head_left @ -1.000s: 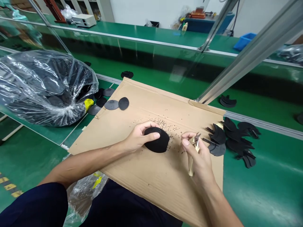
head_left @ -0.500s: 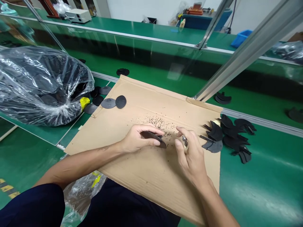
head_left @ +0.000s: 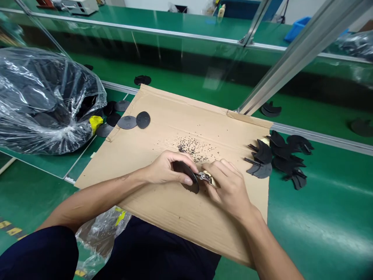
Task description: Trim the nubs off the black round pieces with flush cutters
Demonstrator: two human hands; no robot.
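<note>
My left hand (head_left: 169, 168) grips a round black plastic disc (head_left: 189, 182) by its edge, thumb on the near face, and the disc stands tilted above the cardboard sheet (head_left: 163, 210). Closed around a small pair of cutting pliers (head_left: 204, 177), my right hand (head_left: 229, 186) brings the metal jaws against the disc's right edge. The plier handles are mostly hidden by the fingers. Small black scraps (head_left: 192, 147) lie scattered on the cardboard just beyond both hands.
A clear plastic bag (head_left: 52, 105) full of black discs stands at left, with loose discs (head_left: 128, 122) beside it. Curved black parts (head_left: 284, 157) are heaped on the right. A metal post (head_left: 279, 70) slants up behind the cardboard.
My right hand has moved left, bringing the pliers from apart to the disc's edge. My left hand has turned the disc more upright. The camera view has tipped down slightly.
</note>
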